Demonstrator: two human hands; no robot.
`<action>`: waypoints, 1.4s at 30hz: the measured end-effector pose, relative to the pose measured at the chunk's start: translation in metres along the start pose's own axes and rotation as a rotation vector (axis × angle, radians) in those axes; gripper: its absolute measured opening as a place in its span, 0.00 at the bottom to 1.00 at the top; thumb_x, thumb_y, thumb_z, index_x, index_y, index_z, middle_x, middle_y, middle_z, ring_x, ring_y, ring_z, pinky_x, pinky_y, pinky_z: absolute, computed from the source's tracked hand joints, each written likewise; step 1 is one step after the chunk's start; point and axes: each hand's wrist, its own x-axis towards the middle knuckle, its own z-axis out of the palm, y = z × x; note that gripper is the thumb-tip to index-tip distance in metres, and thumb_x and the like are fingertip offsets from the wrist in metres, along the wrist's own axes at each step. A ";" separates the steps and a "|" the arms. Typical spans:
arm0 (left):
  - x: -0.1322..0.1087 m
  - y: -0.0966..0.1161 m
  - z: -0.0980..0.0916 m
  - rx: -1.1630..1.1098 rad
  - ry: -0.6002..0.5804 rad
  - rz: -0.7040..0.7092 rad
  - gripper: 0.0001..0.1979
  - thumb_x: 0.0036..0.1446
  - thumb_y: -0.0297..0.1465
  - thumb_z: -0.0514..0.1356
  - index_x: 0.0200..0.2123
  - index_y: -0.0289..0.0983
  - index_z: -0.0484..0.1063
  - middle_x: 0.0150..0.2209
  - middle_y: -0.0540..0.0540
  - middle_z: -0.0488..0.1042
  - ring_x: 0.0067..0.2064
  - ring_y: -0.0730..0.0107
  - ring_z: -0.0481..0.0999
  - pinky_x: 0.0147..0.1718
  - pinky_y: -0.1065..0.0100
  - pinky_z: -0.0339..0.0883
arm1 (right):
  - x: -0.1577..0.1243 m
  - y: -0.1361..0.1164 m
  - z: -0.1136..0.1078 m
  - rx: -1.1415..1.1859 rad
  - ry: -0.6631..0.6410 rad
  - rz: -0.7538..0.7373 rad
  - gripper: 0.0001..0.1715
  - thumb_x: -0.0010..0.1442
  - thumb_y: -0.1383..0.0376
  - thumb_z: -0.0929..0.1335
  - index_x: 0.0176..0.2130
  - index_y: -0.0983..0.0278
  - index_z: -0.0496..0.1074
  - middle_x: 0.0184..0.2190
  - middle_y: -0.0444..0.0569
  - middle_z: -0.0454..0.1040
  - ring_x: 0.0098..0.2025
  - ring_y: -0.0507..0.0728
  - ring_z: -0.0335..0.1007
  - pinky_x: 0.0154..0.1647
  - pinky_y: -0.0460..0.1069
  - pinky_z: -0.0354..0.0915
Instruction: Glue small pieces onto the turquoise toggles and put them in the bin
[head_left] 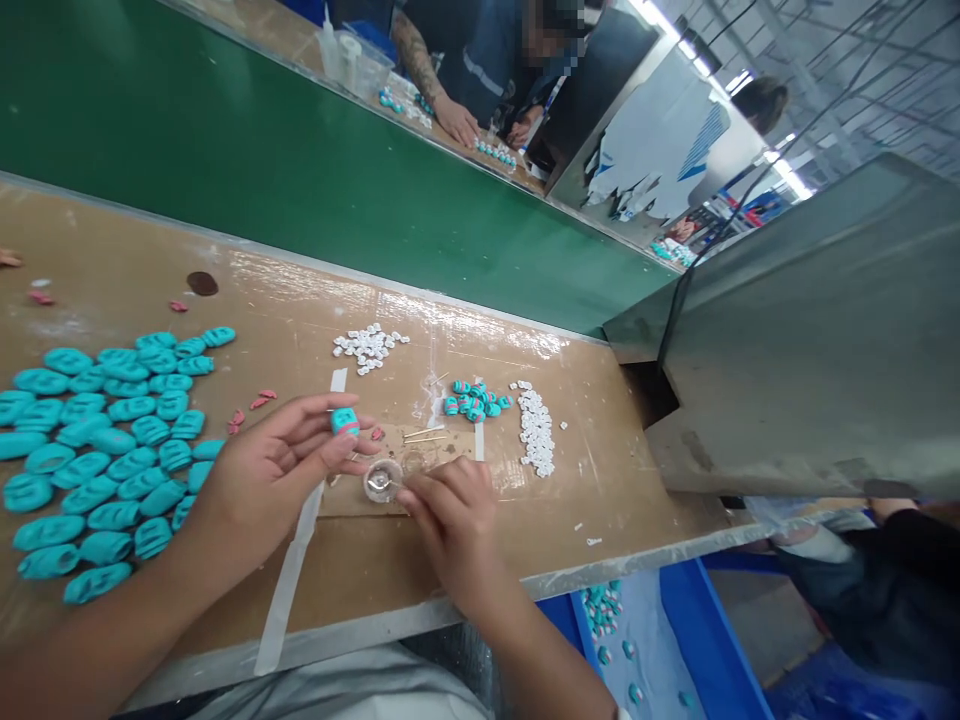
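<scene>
Within the left hand (274,465) sits a pink-banded turquoise piece (345,421).

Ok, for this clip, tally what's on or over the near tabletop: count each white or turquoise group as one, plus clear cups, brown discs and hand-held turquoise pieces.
White groups: 2
Turquoise groups: 2
Clear cup: 1
Brown disc: 1
Turquoise-and-pink piece in the left hand: 1
Total: 7
</scene>
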 end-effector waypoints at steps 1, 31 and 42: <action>0.001 -0.001 -0.001 0.007 0.008 0.002 0.23 0.42 0.46 0.73 0.38 0.40 0.74 0.34 0.48 0.85 0.36 0.60 0.85 0.33 0.72 0.81 | -0.007 0.005 0.003 -0.059 -0.039 0.014 0.10 0.67 0.61 0.67 0.44 0.64 0.74 0.29 0.47 0.75 0.32 0.55 0.66 0.34 0.51 0.57; 0.002 -0.019 -0.002 -0.021 -0.061 -0.036 0.19 0.44 0.42 0.74 0.39 0.41 0.77 0.38 0.46 0.85 0.37 0.57 0.85 0.34 0.69 0.82 | -0.071 0.134 -0.044 -0.251 -0.031 0.504 0.15 0.64 0.63 0.60 0.35 0.64 0.75 0.32 0.53 0.75 0.35 0.59 0.71 0.36 0.52 0.66; -0.006 -0.024 -0.001 -0.105 -0.293 -0.129 0.15 0.45 0.35 0.74 0.38 0.38 0.80 0.38 0.40 0.85 0.40 0.48 0.84 0.33 0.60 0.82 | -0.032 0.054 -0.043 0.051 0.019 0.485 0.15 0.69 0.57 0.58 0.37 0.61 0.68 0.25 0.42 0.67 0.23 0.51 0.63 0.23 0.45 0.63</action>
